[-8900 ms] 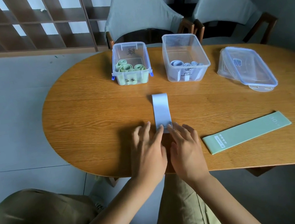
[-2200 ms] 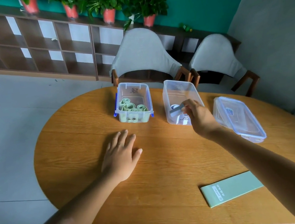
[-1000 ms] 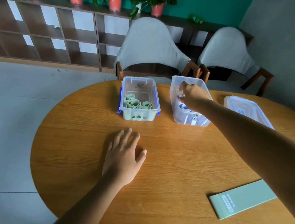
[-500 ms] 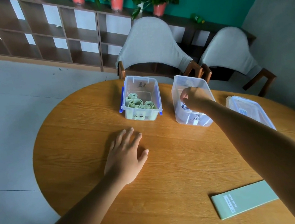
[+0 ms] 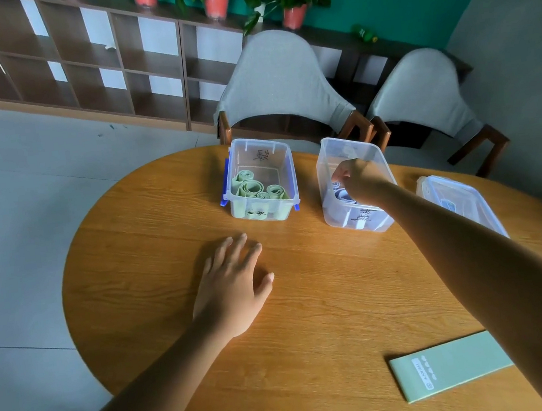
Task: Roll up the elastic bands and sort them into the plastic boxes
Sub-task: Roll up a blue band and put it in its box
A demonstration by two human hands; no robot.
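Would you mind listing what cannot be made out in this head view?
- Whether the right hand holds a roll: its curled fingers hide it inside the right box.
- How many white rolls that box holds: hand covers most.
- Handwritten box labels: too small to read.
- Flat green band: far end hidden by the right forearm.
- Lidded container: forearm covers part.

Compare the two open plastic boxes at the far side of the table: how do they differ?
The left box has blue side clips and holds green rolled bands; the right box shows no blue clips and holds pale bluish-white rolls. The right hand reaches into the right box; no hand is at the left one. Both are clear, lidless and carry handwritten labels.
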